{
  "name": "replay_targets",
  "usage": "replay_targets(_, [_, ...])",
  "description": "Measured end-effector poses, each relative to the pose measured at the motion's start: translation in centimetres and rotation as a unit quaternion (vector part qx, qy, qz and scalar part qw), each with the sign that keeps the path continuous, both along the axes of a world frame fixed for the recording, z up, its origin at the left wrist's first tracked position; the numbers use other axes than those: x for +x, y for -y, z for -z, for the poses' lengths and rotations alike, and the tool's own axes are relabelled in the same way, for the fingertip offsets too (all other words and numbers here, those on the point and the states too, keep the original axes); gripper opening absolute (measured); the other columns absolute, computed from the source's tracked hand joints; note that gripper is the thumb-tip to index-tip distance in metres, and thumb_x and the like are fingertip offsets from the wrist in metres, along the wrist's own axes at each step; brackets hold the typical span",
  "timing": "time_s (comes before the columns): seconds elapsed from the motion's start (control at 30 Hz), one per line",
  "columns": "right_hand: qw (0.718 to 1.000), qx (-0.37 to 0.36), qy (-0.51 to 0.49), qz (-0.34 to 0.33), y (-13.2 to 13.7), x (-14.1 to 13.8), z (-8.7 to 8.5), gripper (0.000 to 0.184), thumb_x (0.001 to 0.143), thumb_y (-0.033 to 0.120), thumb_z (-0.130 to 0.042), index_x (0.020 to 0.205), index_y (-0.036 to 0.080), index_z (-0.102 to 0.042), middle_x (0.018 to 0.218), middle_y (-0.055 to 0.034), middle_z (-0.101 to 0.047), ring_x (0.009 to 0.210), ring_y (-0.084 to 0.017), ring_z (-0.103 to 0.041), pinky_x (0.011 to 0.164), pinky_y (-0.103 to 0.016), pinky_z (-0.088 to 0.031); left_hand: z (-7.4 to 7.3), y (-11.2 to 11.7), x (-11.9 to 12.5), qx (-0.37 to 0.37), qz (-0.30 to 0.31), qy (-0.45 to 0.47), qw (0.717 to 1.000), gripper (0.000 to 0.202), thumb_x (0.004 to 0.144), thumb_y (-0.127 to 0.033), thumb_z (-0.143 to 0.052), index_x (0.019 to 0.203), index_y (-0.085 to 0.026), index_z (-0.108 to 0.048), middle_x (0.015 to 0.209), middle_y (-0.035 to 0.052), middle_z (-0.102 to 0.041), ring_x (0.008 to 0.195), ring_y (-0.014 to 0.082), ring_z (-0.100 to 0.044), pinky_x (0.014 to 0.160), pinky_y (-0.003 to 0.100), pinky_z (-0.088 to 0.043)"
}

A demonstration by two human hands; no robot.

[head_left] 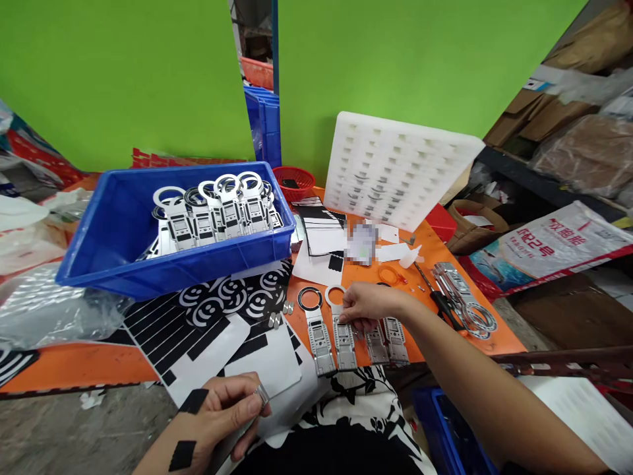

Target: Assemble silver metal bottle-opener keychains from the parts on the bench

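Note:
My left hand (235,412) is closed in front of the table edge, pinching small silvery metal pieces (262,396) between thumb and fingers. Two black strips (194,400) stick to the back of this hand and its wrist. My right hand (363,305) is closed, its fingertips pressed down at a silver ring-topped metal bracket (345,349); whatever is between those fingers is hidden. Left of that lies a bracket with a black ring (320,343). More brackets (395,340) lie partly under my right hand and forearm. Small metal plates (275,320) rest on the sheets between my hands.
A blue bin (182,267) with several ring brackets stands at the back left. Sheets of black strips (168,336) and white backing paper (267,363) cover the table's left side. A screwdriver (440,300) and stacked brackets (465,300) lie right. A white foam tray (395,171) leans behind.

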State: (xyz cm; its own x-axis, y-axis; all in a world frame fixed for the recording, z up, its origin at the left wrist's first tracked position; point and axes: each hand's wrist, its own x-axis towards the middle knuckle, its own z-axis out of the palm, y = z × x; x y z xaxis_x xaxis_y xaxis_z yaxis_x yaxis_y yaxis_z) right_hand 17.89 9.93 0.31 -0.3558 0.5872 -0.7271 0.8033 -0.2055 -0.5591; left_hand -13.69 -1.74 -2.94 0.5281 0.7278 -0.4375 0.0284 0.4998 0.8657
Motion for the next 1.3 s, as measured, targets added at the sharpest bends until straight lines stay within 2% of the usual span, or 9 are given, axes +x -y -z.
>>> replay_targets(0.2, [0.999, 0.027, 0.008, 0.018, 0.7, -0.3, -0.3, 0.028, 0.086, 0.031, -0.064, 0.062, 0.017, -0.057, 0.057, 0.0006, -0.063, 0.048, -0.010, -0.057, 0.050, -0.021, -0.046, -0.2, 0.1, 0.5, -0.012, -0.042, 0.018, 0.999, 0.038, 0.079, -0.049, -0.070, 0.069, -0.012, -0.070, 0.069, -0.0011, -0.051, 0.041, 0.0039, -0.044, 0.047, 0.023, -0.028])
replay_targets(0.6, [0.988, 0.131, 0.026, 0.076, 2.1, 0.4, -0.8, 0.024, 0.087, 0.040, -0.060, 0.076, 0.018, -0.059, 0.063, -0.0005, -0.065, 0.048, -0.010, -0.056, 0.047, -0.022, -0.040, -0.2, 0.4, 0.1, -0.010, -0.007, 0.001, 1.000, 0.036, 0.084, -0.047, -0.065, 0.074, -0.013, -0.071, 0.059, -0.0014, -0.051, 0.044, 0.0058, -0.043, 0.052, 0.023, -0.031])
replay_targets(0.8, [0.891, 0.376, 0.156, 0.204, 4.0, 5.0, -0.5, 0.023, 0.092, 0.024, -0.047, 0.099, 0.019, -0.069, 0.084, -0.0057, -0.071, 0.077, -0.019, -0.065, 0.068, -0.028, -0.047, 0.5, 0.6, 0.1, -0.022, -0.045, -0.003, 0.999, 0.042, 0.075, -0.053, -0.072, 0.067, -0.013, -0.070, 0.067, -0.0002, -0.054, 0.039, 0.0032, -0.040, 0.045, 0.022, -0.026])
replay_targets(0.9, [0.866, 0.397, 0.204, 0.224, 4.4, 7.8, 0.7, 0.026, 0.088, 0.017, -0.050, 0.106, 0.016, -0.069, 0.099, -0.0116, -0.068, 0.090, -0.024, -0.064, 0.079, -0.034, -0.047, 0.6, 0.4, 0.2, -0.013, -0.013, -0.011, 1.000, 0.039, 0.081, -0.051, -0.067, 0.071, -0.013, -0.070, 0.057, 0.0002, -0.053, 0.043, 0.0066, -0.041, 0.046, 0.023, -0.027])
replay_targets(1.0, [0.861, 0.410, 0.206, 0.218, 5.3, 7.6, 1.4, 0.028, 0.089, 0.017, -0.052, 0.110, 0.017, -0.069, 0.103, -0.0126, -0.065, 0.092, -0.025, -0.062, 0.085, -0.037, -0.046, 0.2, 0.5, 1.2, -0.006, 0.003, -0.022, 1.000, 0.039, 0.085, -0.051, -0.062, 0.074, -0.013, -0.068, 0.048, -0.0002, -0.051, 0.045, 0.0087, -0.039, 0.049, 0.023, -0.029])
replay_targets(1.07, [0.860, 0.436, 0.160, 0.211, 6.7, 5.3, 1.1, 0.028, 0.092, 0.020, -0.049, 0.114, 0.018, -0.067, 0.104, -0.0118, -0.063, 0.093, -0.023, -0.060, 0.088, -0.038, -0.046, -0.2, 0.8, 2.2, -0.013, -0.005, -0.023, 1.000, 0.040, 0.084, -0.052, -0.063, 0.076, -0.013, -0.068, 0.046, -0.0007, -0.051, 0.045, 0.0084, -0.039, 0.050, 0.023, -0.030])
replay_targets(1.13, [0.868, 0.460, 0.004, 0.186, 8.6, 2.1, 0.2, 0.027, 0.094, 0.027, -0.050, 0.114, 0.020, -0.067, 0.102, -0.0098, -0.063, 0.086, -0.020, -0.060, 0.083, -0.035, -0.048, -0.5, 0.9, 3.4, -0.045, -0.031, -0.004, 0.998, 0.037, 0.080, -0.051, -0.069, 0.079, -0.014, -0.068, 0.047, -0.0017, -0.052, 0.044, 0.0079, -0.041, 0.051, 0.022, -0.030])
replay_targets(1.23, [0.917, 0.323, -0.224, 0.066, 11.4, -2.4, -1.2, 0.033, 0.089, 0.032, -0.063, 0.122, 0.028, -0.064, 0.110, -0.0059, -0.063, 0.090, -0.018, -0.059, 0.084, -0.032, -0.049, -0.8, 1.0, 4.9, -0.070, -0.001, 0.048, 0.996, 0.037, 0.078, -0.050, -0.071, 0.078, -0.013, -0.069, 0.049, -0.0009, -0.054, 0.043, 0.0079, -0.043, 0.049, 0.022, -0.030])
replay_targets(1.3, [0.923, 0.249, -0.291, 0.029, 12.6, -4.4, -1.7, 0.035, 0.086, 0.031, -0.069, 0.121, 0.028, -0.065, 0.106, -0.0046, -0.063, 0.093, -0.017, -0.059, 0.085, -0.030, -0.048, -0.9, 1.1, 5.3, -0.085, 0.017, 0.073, 0.994, 0.034, 0.077, -0.047, -0.072, 0.075, -0.013, -0.067, 0.050, -0.0008, -0.054, 0.042, 0.0072, -0.043, 0.047, 0.022, -0.028])
